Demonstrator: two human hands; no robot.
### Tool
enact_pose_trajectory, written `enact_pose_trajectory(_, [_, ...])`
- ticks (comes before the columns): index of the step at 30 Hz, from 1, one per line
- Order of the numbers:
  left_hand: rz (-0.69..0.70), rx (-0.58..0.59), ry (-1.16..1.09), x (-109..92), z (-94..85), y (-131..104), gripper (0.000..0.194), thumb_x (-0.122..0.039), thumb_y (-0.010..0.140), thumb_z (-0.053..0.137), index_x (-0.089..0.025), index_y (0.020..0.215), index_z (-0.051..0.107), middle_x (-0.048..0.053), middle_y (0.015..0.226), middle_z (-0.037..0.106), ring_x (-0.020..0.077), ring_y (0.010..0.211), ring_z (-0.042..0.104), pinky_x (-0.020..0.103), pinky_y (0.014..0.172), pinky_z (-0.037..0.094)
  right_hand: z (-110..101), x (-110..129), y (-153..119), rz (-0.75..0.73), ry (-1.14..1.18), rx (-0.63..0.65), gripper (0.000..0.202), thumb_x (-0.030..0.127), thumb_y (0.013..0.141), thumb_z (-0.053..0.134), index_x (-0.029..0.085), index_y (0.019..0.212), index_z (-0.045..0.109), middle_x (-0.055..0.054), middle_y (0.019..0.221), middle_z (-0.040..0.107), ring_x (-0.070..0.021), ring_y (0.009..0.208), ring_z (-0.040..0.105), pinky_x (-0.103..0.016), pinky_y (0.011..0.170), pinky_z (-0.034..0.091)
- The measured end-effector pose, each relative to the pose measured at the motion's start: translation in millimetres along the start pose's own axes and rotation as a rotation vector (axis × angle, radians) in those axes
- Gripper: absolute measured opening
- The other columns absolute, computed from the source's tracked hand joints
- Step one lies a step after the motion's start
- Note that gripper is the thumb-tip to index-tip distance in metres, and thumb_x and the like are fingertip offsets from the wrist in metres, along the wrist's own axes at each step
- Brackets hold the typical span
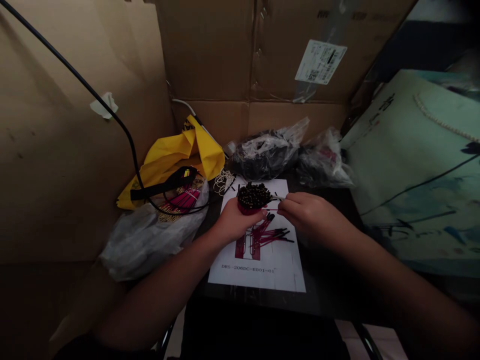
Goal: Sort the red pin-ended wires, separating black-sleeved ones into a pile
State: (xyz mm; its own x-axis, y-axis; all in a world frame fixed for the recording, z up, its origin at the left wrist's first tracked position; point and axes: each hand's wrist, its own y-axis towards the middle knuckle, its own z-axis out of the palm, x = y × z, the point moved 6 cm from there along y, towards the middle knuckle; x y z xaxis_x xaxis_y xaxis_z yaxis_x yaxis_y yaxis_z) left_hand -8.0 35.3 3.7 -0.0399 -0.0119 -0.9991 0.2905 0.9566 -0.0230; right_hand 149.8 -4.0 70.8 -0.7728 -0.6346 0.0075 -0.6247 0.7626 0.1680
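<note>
Over the printed sheet (232,280): both hands, near each other.
Left hand (234,220): wrapped round the wire bundle (255,196).
Right hand (309,212): fingers pinched narrow on a thin pale piece (277,198), kind not discernible.
Bundle axis: roughly upright, black ends facing up, nearly end-on to the camera.
Bundle to right hand: just left of the fingertips, the pale piece spanning between; left hand nearer, in contact.
Loose wires (275,235): on the sheet, below the bundle, fanned roughly sideways, black ends mostly rightward.
White loops (224,181): beyond the left hand.
Left side: clear bag (146,245), yellow bag (168,145) behind.
</note>
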Motion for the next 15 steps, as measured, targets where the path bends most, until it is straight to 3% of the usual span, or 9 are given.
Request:
enact_pose_trajectory(5, [-0.036,0.018,-0.017,0.8,1.1,-1.0,0.025,-0.030,0.068,0.080,-0.013,0.085,0.070,0.007,0.084,0.073,0.0186,0.076,0.066,0.032,0.076,0.052,-4.3,0.5,1.2,-0.070,0.019,0.028,0.016,0.018,0.096,0.050,0.014,0.091,0.065,-0.007,0.084,0.062,-0.0175,0.076,0.054,-0.029,0.068,0.038])
enact_pose_trajectory(11, [-0.081,-0.017,-0.046,-3.4,-3.8,1.2,0.022,-0.032,0.068,0.079,-0.014,0.069,0.066,0.001,0.061,0.064,0.0112,0.050,0.052,0.025,0.050,0.042,-20.2,-8.6,7.4,-0.091,0.026,0.061,0.016,0.018,0.095,0.051,0.015,0.091,0.066,-0.007,0.086,0.064,-0.0165,0.073,0.056,-0.028,0.066,0.039])
enact_pose_trajectory(15, [-0.081,-0.160,-0.060,-0.5,-15.8,8.1,0.024,-0.033,0.067,0.080,-0.014,0.069,0.066,0.001,0.057,0.061,0.0105,0.046,0.049,0.024,0.045,0.038,-27.7,-36.0,-0.6,0.011,-0.030,0.042,0.019,0.025,0.096,0.051,0.015,0.090,0.066,-0.007,0.084,0.064,-0.0177,0.074,0.058,-0.029,0.067,0.040])
